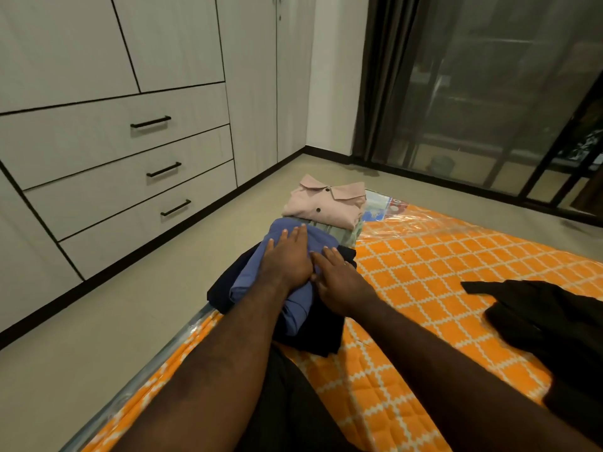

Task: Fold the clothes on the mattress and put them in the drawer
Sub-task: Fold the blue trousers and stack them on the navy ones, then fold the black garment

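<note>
Pressing near the mattress (pixel 424 256) edge
My left hand (pixel 288 261) and right hand (pixel 341 283) press the blue garment (pixel 253 277), fingers (pixel 301 234) released; shoving left could topple it.

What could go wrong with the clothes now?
The blue garment under the left hand and right hand lies on a dark garment right at the mattress edge, so both might slide onto the floor. The drawers are all shut; carrying clothes with both hands would leave none free to open one, and folds may come loose.
</note>
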`<state>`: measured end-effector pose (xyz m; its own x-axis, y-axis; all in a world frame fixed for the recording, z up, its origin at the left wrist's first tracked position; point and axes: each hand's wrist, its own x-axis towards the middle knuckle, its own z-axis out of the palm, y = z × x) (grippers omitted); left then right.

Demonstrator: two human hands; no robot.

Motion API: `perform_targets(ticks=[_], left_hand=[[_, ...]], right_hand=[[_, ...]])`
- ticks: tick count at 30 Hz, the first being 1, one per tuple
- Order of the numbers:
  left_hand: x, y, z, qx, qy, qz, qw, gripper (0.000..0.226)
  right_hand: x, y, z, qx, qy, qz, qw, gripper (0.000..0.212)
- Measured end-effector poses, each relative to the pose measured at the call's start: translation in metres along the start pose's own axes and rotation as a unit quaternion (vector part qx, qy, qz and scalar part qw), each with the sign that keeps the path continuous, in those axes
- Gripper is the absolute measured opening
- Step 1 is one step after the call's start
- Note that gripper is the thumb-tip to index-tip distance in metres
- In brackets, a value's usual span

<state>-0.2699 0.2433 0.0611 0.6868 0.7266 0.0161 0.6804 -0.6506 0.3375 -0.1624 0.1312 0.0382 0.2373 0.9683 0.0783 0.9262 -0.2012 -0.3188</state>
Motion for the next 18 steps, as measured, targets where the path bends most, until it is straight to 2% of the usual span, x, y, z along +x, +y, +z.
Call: perform_targets(ticks=[5, 7, 9, 13, 15, 18], left_hand=[[-0.027, 0.069, -0.020, 0.015, 0.149, 0.110, 0.983, 0.047], [-0.040, 0.104, -0.013, -0.013, 0.171, 0.174, 0.970, 0.031], [-0.051, 0.135, 0.005, -0.059, 0.143, 0.215, 0.964, 0.020], [-0.071, 0.184, 0.048, -0.133, 0.046, 0.242, 0.960, 0.024], [-0.080, 0.198, 0.068, -0.109, 0.004, 0.267, 0.957, 0.022], [-0.090, 0.210, 0.090, -0.028, -0.052, 0.293, 0.954, 0.048]], right_hand=[[-0.052, 0.025, -0.043, 0.058, 0.063, -0.003, 0.996, 0.061], [-0.076, 0.031, -0.063, 0.070, 0.091, 0.007, 0.993, 0.056], [-0.100, 0.044, -0.078, 0.045, 0.085, 0.029, 0.995, 0.059], [-0.158, 0.102, -0.086, -0.064, 0.038, 0.073, 0.995, 0.056], [-0.187, 0.137, -0.079, -0.112, -0.013, 0.133, 0.985, 0.061], [-0.214, 0.185, -0.069, -0.107, -0.076, 0.238, 0.962, 0.079]])
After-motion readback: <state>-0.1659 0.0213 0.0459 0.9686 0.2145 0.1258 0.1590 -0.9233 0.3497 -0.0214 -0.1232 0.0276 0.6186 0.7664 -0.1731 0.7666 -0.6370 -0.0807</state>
